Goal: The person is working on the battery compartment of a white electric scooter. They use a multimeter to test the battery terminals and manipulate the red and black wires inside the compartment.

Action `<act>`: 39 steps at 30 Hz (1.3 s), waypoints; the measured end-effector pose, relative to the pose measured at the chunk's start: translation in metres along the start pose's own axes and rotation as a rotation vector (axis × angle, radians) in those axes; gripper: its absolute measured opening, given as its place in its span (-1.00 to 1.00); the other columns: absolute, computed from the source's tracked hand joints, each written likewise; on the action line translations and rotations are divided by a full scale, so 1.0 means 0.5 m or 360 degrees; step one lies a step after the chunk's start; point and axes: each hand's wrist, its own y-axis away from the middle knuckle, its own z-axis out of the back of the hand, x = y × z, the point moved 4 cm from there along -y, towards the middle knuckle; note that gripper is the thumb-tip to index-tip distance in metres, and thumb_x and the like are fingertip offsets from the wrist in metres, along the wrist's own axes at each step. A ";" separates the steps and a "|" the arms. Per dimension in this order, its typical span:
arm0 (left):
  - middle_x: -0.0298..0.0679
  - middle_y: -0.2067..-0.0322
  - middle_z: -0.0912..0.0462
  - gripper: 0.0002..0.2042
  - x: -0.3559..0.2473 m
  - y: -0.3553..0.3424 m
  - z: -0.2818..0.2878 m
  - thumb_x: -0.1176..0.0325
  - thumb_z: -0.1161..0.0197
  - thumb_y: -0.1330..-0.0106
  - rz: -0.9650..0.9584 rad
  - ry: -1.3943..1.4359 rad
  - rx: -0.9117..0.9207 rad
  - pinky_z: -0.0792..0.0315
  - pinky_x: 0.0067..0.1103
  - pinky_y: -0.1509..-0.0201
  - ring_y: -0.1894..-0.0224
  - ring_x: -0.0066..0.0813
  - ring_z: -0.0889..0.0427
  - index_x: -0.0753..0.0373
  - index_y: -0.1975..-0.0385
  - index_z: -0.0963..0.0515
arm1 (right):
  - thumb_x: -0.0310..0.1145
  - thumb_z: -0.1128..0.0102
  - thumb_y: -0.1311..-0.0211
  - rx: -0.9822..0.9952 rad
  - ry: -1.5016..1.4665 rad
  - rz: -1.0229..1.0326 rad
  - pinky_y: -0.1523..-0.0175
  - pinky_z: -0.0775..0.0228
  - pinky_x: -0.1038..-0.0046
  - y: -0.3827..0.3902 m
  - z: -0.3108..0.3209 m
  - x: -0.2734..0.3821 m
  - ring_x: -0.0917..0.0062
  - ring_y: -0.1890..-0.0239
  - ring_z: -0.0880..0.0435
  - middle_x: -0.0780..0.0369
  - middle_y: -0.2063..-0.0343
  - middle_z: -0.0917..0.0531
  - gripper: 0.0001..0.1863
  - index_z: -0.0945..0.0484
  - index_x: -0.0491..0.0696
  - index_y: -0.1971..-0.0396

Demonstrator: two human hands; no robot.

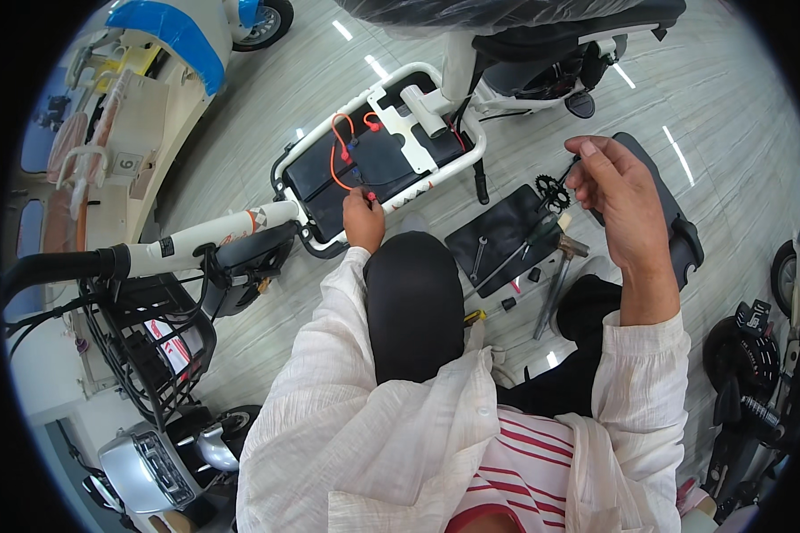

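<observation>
Left hand (pixel 364 222) meets the orange wire (pixel 332 165) beside a red plug (pixel 372 196), above black batteries (pixel 315 172) in the far-left white frame (pixel 470 162); whether it pinches cannot be told. Right hand (pixel 629 204), raised at right, is loosely curled, its grip hidden. Caution: an exposed wire end touching the white bracket (pixel 415 155) could short; tugging could loosen connections. Tools, including a hammer (pixel 553 293), lie on the grey floor (pixel 249 355), right; a silver scooter (pixel 140 464) stands near left.

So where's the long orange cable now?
In the head view, left of centre, the long orange cable curves over the black batteries inside the white frame, its lower end at the left hand.
</observation>
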 end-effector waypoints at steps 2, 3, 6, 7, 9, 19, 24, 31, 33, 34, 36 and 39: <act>-0.06 0.35 -0.54 -0.83 0.003 0.002 0.003 0.46 -0.24 -0.18 -0.0029 -0.0011 -0.0005 -0.44 -0.28 0.16 0.27 -0.07 -0.56 0.30 0.24 -0.51 | -0.19 -0.05 -0.40 0.0005 0.0002 -0.0007 0.30 -0.25 0.67 0.001 -0.001 0.001 0.76 0.47 -0.41 0.36 0.51 -0.57 -0.64 -0.55 -0.21 0.09; -0.07 0.36 -0.54 -0.83 0.005 0.002 0.003 0.46 -0.24 -0.19 -0.0038 -0.0016 -0.0008 -0.44 -0.29 0.17 0.28 -0.08 -0.56 0.29 0.23 -0.51 | -0.19 -0.05 -0.40 0.0007 0.0003 -0.0010 0.30 -0.25 0.67 0.002 -0.001 0.002 0.76 0.47 -0.41 0.36 0.51 -0.57 -0.64 -0.55 -0.21 0.09; -0.09 0.36 -0.55 -0.84 0.000 0.006 0.004 0.45 -0.24 -0.20 -0.0057 -0.0038 -0.0016 -0.44 -0.30 0.17 0.28 -0.10 -0.57 0.28 0.23 -0.53 | -0.19 -0.05 -0.40 0.0006 0.0002 -0.0010 0.30 -0.25 0.67 0.002 0.001 -0.002 0.76 0.47 -0.41 0.36 0.51 -0.57 -0.64 -0.55 -0.20 0.09; -0.10 0.35 -0.56 -0.85 -0.003 0.006 0.003 0.45 -0.24 -0.21 -0.0061 -0.0046 -0.0018 -0.44 -0.31 0.17 0.28 -0.10 -0.57 0.27 0.23 -0.54 | -0.18 -0.05 -0.40 0.0002 0.0008 -0.0011 0.30 -0.25 0.67 0.002 0.002 -0.002 0.76 0.47 -0.41 0.36 0.51 -0.57 -0.64 -0.56 -0.20 0.09; -0.09 0.34 -0.56 -0.86 0.004 0.007 0.001 0.44 -0.24 -0.22 -0.0085 -0.0080 -0.0046 -0.45 -0.30 0.16 0.26 -0.09 -0.58 0.27 0.24 -0.54 | -0.18 -0.05 -0.40 0.0004 0.0019 -0.0013 0.30 -0.25 0.67 0.003 0.000 0.001 0.76 0.47 -0.42 0.36 0.51 -0.58 -0.64 -0.56 -0.20 0.09; -0.09 0.36 -0.55 -0.86 -0.008 -0.004 0.002 0.42 -0.26 -0.20 -0.0118 -0.0047 0.0008 -0.44 -0.28 0.18 0.27 -0.06 -0.57 0.28 0.30 -0.51 | -0.17 -0.05 -0.39 0.0001 0.0035 -0.0023 0.29 -0.26 0.66 0.000 -0.004 -0.001 0.75 0.46 -0.42 0.36 0.51 -0.58 -0.63 -0.56 -0.19 0.09; -0.10 0.37 -0.55 -0.87 -0.008 0.000 0.005 0.44 -0.26 -0.19 -0.0178 -0.0081 -0.0083 -0.44 -0.28 0.17 0.25 -0.07 -0.57 0.28 0.31 -0.49 | -0.18 -0.05 -0.39 -0.0004 0.0062 -0.0025 0.29 -0.26 0.66 -0.001 -0.006 -0.001 0.75 0.47 -0.42 0.35 0.52 -0.58 -0.63 -0.56 -0.20 0.09; -0.11 0.31 -0.59 -0.81 0.010 0.012 -0.006 0.50 -0.25 -0.16 -0.0164 0.0084 -0.0090 -0.46 -0.31 0.10 0.19 -0.08 -0.58 0.29 0.21 -0.52 | -0.18 -0.06 -0.38 0.0002 0.0080 -0.0017 0.29 -0.26 0.65 -0.001 -0.009 0.000 0.74 0.46 -0.42 0.35 0.52 -0.58 -0.63 -0.56 -0.21 0.09; -0.11 0.27 -0.62 -0.76 0.008 0.017 -0.008 0.52 -0.23 -0.16 -0.0104 0.0174 0.0012 -0.47 -0.33 0.08 0.16 -0.10 -0.59 0.29 0.15 -0.52 | -0.18 -0.05 -0.39 0.0002 0.0083 -0.0015 0.29 -0.26 0.65 -0.002 -0.009 -0.002 0.74 0.46 -0.43 0.35 0.52 -0.58 -0.62 -0.56 -0.21 0.09; -0.11 0.25 -0.63 -0.74 0.007 0.020 -0.007 0.54 -0.22 -0.16 -0.0073 0.0218 0.0062 -0.47 -0.34 0.06 0.15 -0.11 -0.60 0.29 0.12 -0.52 | -0.17 -0.05 -0.39 0.0003 0.0087 -0.0018 0.29 -0.26 0.65 -0.002 -0.010 -0.002 0.74 0.46 -0.43 0.35 0.51 -0.58 -0.62 -0.56 -0.21 0.09; -0.11 0.23 -0.65 -0.70 0.002 0.028 -0.002 0.56 -0.19 -0.16 -0.0127 0.0255 0.0089 -0.48 -0.35 0.04 0.13 -0.12 -0.61 0.28 0.07 -0.50 | -0.17 -0.05 -0.39 0.0008 0.0097 -0.0022 0.29 -0.26 0.65 -0.002 -0.012 -0.002 0.74 0.46 -0.43 0.35 0.51 -0.58 -0.62 -0.56 -0.21 0.09; -0.12 0.20 -0.67 -0.66 -0.017 0.038 0.014 0.58 -0.17 -0.16 -0.0250 0.0219 0.0119 -0.48 -0.35 0.02 0.13 -0.11 -0.61 0.27 0.02 -0.48 | -0.17 -0.05 -0.39 0.0022 0.0089 -0.0020 0.30 -0.26 0.65 -0.004 -0.014 -0.005 0.74 0.46 -0.43 0.35 0.51 -0.58 -0.61 -0.55 -0.21 0.08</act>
